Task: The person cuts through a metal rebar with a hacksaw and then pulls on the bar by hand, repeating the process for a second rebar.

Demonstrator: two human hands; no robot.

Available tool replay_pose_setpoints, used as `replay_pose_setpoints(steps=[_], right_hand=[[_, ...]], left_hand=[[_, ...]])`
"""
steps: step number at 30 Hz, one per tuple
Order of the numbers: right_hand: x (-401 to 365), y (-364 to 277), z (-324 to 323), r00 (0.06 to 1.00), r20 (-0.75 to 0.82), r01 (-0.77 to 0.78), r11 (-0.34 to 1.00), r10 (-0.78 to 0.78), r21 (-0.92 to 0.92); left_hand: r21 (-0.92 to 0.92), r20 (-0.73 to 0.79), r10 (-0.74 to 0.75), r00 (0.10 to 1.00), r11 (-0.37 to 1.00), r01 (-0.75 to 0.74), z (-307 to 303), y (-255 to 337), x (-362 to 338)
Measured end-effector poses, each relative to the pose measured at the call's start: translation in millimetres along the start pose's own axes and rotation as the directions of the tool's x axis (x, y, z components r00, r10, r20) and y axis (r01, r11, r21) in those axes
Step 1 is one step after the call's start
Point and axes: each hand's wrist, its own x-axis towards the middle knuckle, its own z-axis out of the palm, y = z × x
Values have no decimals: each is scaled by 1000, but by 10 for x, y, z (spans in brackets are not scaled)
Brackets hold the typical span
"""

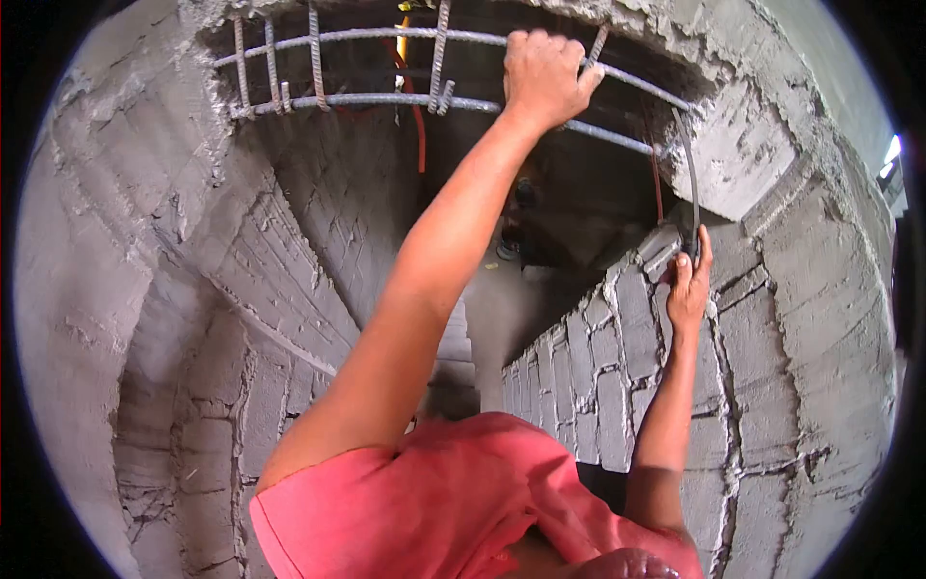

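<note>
Fisheye frame with a black circular vignette; the courses of the block wall point(598, 386) bow toward the rim. Soft, diffuse daylight evenly lights the grey masonry, the left hand point(545, 72) closed on the rebar point(386, 99), and the right hand point(690, 285) closed on a bent bar point(693, 183). Overexposed patch point(892, 154) at the right edge. The shaft behind lies in deep shadow; margins are smeared.

- We see ribbed steel rebar point(376, 98), dull grey and mortar-crusted.
- Right of the rebar: thin bent bar point(693, 183), dark metal.
- Below the rebar: rough, matt block wall point(598, 386); pink cloth shirt point(444, 502).
</note>
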Motion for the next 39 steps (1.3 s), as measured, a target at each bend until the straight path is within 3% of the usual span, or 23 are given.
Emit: replay_pose_setpoints(steps=[4,5,7,11,13,14,18,19,22,24,25,27,29,31,33,34,35,36,37,38,39], right_hand=[[34,-93,-82,996,82,40,983,-25,-182],[49,-79,-94,994,92,80,966,-59,-244],[68,-106,-79,993,94,91,961,-68,-260],[69,-165,-67,994,94,-41,972,64,-231],[97,-299,-105,972,128,-141,922,199,-361],[137,-312,-37,995,102,30,919,11,-393],[398,-791,-141,985,153,144,878,-82,-457],[454,-1215,-145,948,171,-169,879,269,-446],[515,-1036,-234,941,182,-181,878,286,-443],[420,-580,-261,987,157,96,896,-30,-433],[330,-473,-202,989,144,86,907,-28,-412],[41,-859,-162,946,158,-206,902,283,-379],[-418,-742,-352,984,156,153,858,-86,-490],[-957,-630,-556,989,149,89,854,-14,-513],[-1055,-455,-586,972,136,-127,913,193,-387],[-904,-407,-519,993,116,39,894,14,-445],[-508,-478,-347,993,120,63,910,-15,-411],[-71,-511,-143,984,108,174,907,-143,-383],[283,-758,-16,964,156,-156,930,217,-331],[307,-602,4,988,102,145,943,-119,-300],[297,-593,6,988,131,120,943,-83,-309]], left_hand=[[116,93,4,996,993,-14,-54,48,26],[113,28,24,999,993,-27,-38,44,33],[-44,91,-49,995,998,53,-188,122,26],[-46,63,-54,997,997,57,-172,128,7],[-46,80,-56,995,997,59,-184,137,18],[-29,113,-73,991,997,77,-203,143,24],[-49,42,-28,999,998,30,-173,123,8],[-50,47,-24,999,998,27,-183,133,1],[-16,50,-40,998,999,41,-190,152,27],[14,44,-52,998,999,51,-166,157,39],[14,47,-49,998,999,48,-171,165,38],[16,92,-101,991,995,100,-170,168,74],[47,82,-111,990,993,107,-109,161,85],[266,115,-71,991,963,38,70,112,105],[208,-123,-65,990,974,89,228,129,104],[232,-107,-99,989,965,122,259,136,99],[242,-148,-75,986,964,109,281,129,107],[274,-150,-48,988,958,88,303,118,108],[305,-154,-29,988,949,75,310,104,99],[283,-118,-35,992,957,68,253,104,100],[286,-127,-34,991,956,69,239,61,203]])
